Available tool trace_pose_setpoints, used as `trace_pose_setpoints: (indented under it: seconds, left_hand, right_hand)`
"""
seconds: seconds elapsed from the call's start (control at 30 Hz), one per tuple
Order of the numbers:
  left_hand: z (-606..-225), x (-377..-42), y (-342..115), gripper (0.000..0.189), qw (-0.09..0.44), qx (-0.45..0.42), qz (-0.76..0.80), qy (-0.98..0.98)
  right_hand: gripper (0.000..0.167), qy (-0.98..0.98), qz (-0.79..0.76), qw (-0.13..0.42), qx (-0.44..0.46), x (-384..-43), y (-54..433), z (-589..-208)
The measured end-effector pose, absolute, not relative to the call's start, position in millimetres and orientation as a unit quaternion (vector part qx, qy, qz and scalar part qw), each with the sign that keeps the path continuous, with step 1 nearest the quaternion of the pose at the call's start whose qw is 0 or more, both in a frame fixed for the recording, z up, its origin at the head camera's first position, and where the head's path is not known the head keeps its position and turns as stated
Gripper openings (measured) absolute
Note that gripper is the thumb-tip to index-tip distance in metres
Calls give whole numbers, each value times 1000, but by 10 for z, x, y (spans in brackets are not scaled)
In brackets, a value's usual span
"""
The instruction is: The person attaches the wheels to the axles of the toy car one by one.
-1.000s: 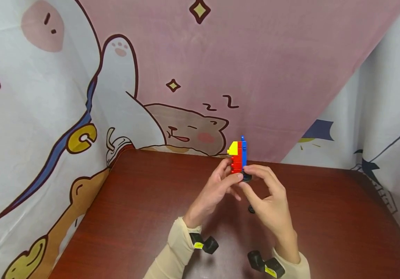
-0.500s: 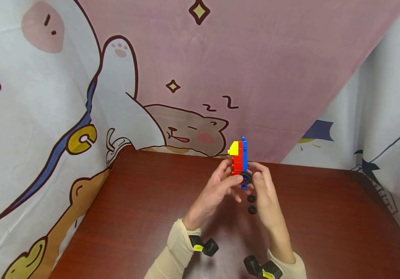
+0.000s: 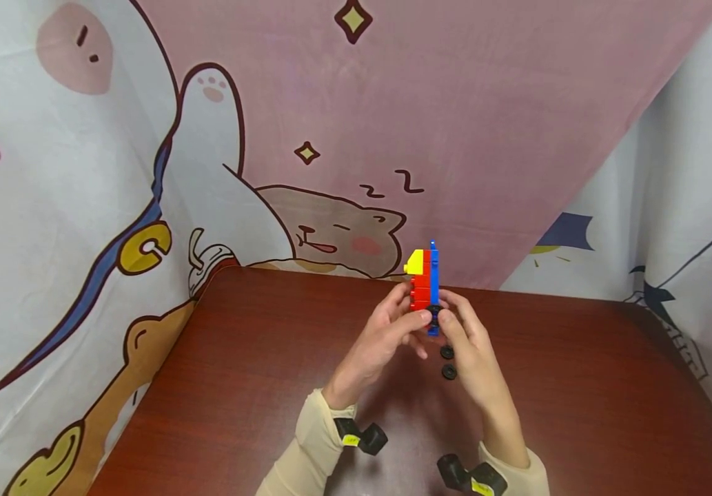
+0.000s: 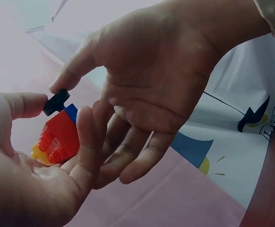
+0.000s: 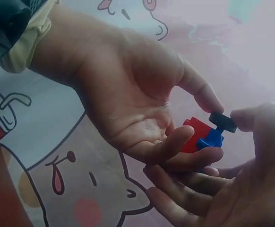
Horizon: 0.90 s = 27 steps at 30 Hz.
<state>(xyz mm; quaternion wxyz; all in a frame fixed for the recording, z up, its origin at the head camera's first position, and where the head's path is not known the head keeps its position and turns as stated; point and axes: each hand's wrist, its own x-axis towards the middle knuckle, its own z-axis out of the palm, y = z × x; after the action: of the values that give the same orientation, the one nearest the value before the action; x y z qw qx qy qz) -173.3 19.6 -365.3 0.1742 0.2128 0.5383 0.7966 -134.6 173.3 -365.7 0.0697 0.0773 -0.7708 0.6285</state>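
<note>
A toy brick vehicle (image 3: 421, 293), upended, is between both hands, made of red bricks, a blue base (image 3: 435, 275) and a yellow sloped brick (image 3: 414, 262). My left hand (image 3: 375, 341) grips it from the left, its thumb against a black wheel (image 5: 223, 122) on the blue part. From the right, my right hand (image 3: 478, 355) holds it too, thumb on that same wheel and fingers behind the base. In the left wrist view both thumb tips meet the wheel (image 4: 56, 102) from opposite sides. Fingers hide parts of the vehicle.
Two loose black wheels (image 3: 447, 353) lie on the dark red-brown table (image 3: 256, 372) beneath the right hand. Cartoon-printed cloth (image 3: 486, 138) hangs behind the table and along its sides. A black camera mount sits on each wrist.
The right hand's fingers shift from pinching near the base's lower end to wrapping behind it, its thumb now on the wheel. The wheel turned face-on, then slightly away. The left hand barely moved.
</note>
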Motion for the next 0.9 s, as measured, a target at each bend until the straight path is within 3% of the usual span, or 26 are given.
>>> trace_pose_setpoints:
  seconds: [0.33, 0.9]
  left_hand:
    - [-3658, -1757, 167, 51, 183, 223, 780, 556]
    - [-3674, -1689, 230, 50, 139, 193, 789, 567]
  right_hand:
    - [41, -748, 655, 55, 91, -1318, 1739, -3623]
    - [41, -762, 638, 42, 97, -1255, 1735, -3572]
